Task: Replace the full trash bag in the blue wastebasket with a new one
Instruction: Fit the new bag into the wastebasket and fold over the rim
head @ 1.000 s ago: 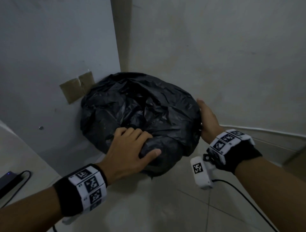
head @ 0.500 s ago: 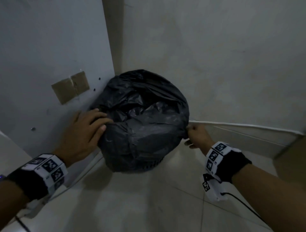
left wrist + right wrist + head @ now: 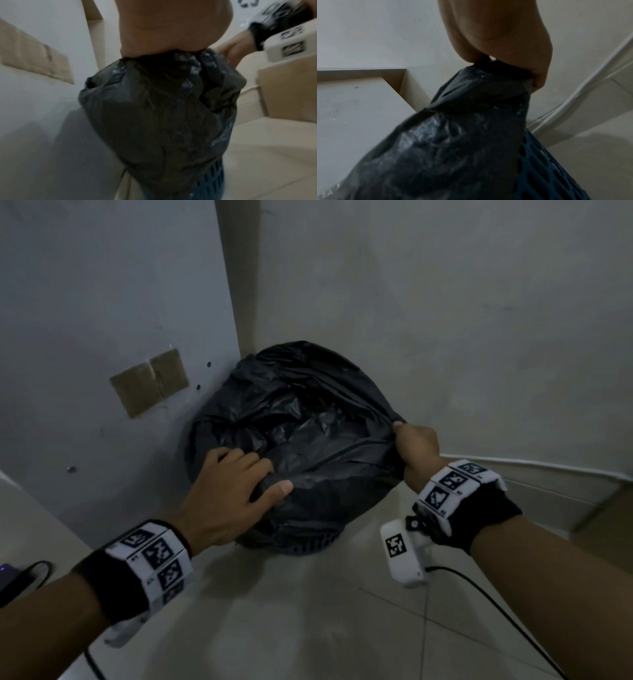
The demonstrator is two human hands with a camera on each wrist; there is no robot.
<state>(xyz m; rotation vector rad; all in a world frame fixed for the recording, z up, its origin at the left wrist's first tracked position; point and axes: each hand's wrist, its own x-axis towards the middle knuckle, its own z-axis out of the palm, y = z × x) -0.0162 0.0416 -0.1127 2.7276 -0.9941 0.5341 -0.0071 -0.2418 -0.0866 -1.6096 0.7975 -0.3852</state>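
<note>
A full black trash bag (image 3: 301,436) sits in the blue slotted wastebasket (image 3: 313,546), which stands in the corner of the room. The bag's overhang covers most of the basket; blue slots show below it (image 3: 211,180) (image 3: 556,169). My left hand (image 3: 236,491) grips a fold of the bag at its near left rim, fingers curled into the plastic. My right hand (image 3: 416,446) pinches the bag's right edge and holds it lifted off the rim. In the wrist views each palm (image 3: 164,27) (image 3: 498,33) sits above bunched black plastic (image 3: 163,108) (image 3: 453,142).
Walls close in behind and to the left of the basket; a brown tape patch (image 3: 149,381) is on the left wall. A cardboard box (image 3: 288,89) stands to the right. A white conduit (image 3: 534,465) runs along the right wall. A dark device with cable (image 3: 13,577) lies far left.
My left hand moved from the bag's left side onto its near rim and took hold. My right hand rose, pulling the bag's right edge up off the rim.
</note>
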